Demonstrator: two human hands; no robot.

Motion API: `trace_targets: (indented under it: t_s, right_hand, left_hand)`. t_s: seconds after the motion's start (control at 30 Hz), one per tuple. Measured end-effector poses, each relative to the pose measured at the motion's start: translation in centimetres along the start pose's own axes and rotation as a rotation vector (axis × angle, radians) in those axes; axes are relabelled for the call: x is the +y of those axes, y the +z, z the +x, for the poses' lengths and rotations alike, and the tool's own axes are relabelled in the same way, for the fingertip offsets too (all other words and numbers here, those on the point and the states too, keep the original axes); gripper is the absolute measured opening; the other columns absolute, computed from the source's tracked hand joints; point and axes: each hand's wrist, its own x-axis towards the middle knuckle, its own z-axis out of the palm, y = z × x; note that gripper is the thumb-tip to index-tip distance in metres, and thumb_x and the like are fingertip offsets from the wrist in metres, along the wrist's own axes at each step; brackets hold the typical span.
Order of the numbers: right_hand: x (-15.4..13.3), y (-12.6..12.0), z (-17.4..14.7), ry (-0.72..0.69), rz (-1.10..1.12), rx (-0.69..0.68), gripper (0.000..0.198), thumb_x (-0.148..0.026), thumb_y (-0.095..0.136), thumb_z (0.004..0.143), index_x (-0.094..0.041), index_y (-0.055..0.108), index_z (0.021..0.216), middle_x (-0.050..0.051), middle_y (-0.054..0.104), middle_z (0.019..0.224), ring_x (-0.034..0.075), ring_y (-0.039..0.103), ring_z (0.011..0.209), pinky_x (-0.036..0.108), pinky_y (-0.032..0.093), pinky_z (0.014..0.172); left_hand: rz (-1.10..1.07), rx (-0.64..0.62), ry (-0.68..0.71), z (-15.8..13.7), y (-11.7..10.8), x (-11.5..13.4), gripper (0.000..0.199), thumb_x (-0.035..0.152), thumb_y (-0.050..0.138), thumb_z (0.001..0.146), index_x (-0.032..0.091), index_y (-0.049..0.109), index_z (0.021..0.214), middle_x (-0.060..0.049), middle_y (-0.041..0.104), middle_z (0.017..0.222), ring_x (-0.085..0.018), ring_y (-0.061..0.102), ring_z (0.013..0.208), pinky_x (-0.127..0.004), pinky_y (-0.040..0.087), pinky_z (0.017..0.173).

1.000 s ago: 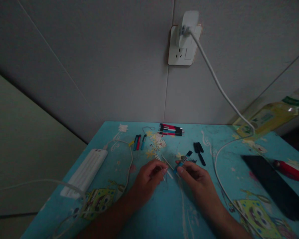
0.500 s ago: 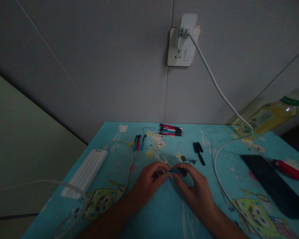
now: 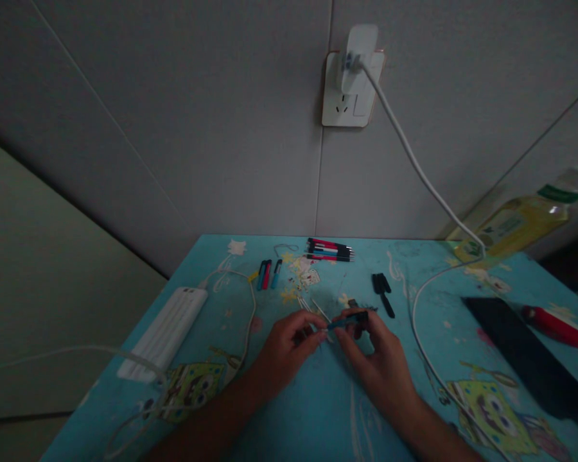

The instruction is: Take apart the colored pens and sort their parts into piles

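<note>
The right hand (image 3: 378,353) has its grip pinching a blue pen (image 3: 349,320), held over the tabletop (image 3: 318,417) with its dark end to the right. The left hand (image 3: 291,343) meets the pen's other end, its grip pressed together; anything pinched there is too small to tell. White rods (image 3: 322,310) lie just beyond, with pens (image 3: 330,251) near the wall (image 3: 250,160).

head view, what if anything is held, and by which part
The right hand holds a pen barrel by its blue part. The left hand is at its blue end; whether it grips is unclear.
</note>
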Motion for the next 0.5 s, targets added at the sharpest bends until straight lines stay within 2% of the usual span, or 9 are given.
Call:
trace_targets:
  t_s: [0.1, 0.2, 0.3, 0.4, 0.5]
  right_hand:
    - [0.4, 0.0, -0.1, -0.026, -0.025, 0.027, 0.027, -0.03, 0.061, 0.091, -0.022, 0.056, 0.116, 0.0, 0.06, 0.075, 0.017, 0.058, 0.071, 0.027, 0.05, 0.066]
    - [0.7, 0.2, -0.3, -0.087, -0.066, 0.034, 0.037, -0.027, 0.06, 0.091, -0.022, 0.051, 0.127, 0.0, 0.06, 0.079, 0.016, 0.058, 0.072, 0.027, 0.051, 0.068]
    - [0.8, 0.3, -0.4, -0.123, -0.097, 0.009, 0.037, -0.026, 0.06, 0.092, -0.023, 0.051, 0.127, 0.001, 0.062, 0.085, 0.016, 0.059, 0.074, 0.028, 0.051, 0.071]
    - [0.7, 0.3, -0.5, -0.13, -0.117, -0.028, 0.032, -0.026, 0.06, 0.092, -0.022, 0.054, 0.124, 0.003, 0.064, 0.089, 0.017, 0.061, 0.079, 0.029, 0.051, 0.075]
    - [0.6, 0.3, -0.5, -0.135, -0.124, -0.051, 0.03, -0.026, 0.059, 0.092, -0.021, 0.056, 0.121, 0.004, 0.065, 0.09, 0.019, 0.063, 0.082, 0.031, 0.052, 0.076]
  left_hand:
    - [0.036, 0.027, 0.011, 0.1, 0.0, 0.3, 0.012, 0.03, 0.064, 0.091, 0.02, 0.068, 0.097, -0.001, 0.067, 0.087, -0.014, 0.06, 0.076, -0.023, 0.046, 0.068]
    - [0.087, 0.097, 0.012, 0.2, -0.3, 0.6, 0.019, 0.032, 0.057, 0.096, 0.022, 0.066, 0.109, -0.003, 0.069, 0.099, -0.016, 0.063, 0.085, -0.025, 0.048, 0.073]
    - [0.163, 0.176, 0.029, 0.5, -1.0, 0.4, 0.021, 0.033, 0.051, 0.099, 0.023, 0.065, 0.111, -0.003, 0.069, 0.101, -0.016, 0.065, 0.088, -0.026, 0.049, 0.076]
    - [0.33, 0.264, 0.075, 1.3, -2.2, -0.5, 0.021, 0.034, 0.049, 0.1, 0.022, 0.064, 0.106, -0.003, 0.069, 0.1, -0.017, 0.065, 0.088, -0.026, 0.05, 0.075]
    - [0.601, 0.32, 0.12, 2.5, -3.4, -1.8, 0.019, 0.031, 0.046, 0.101, 0.022, 0.062, 0.106, -0.003, 0.069, 0.099, -0.018, 0.065, 0.09, -0.029, 0.05, 0.081]
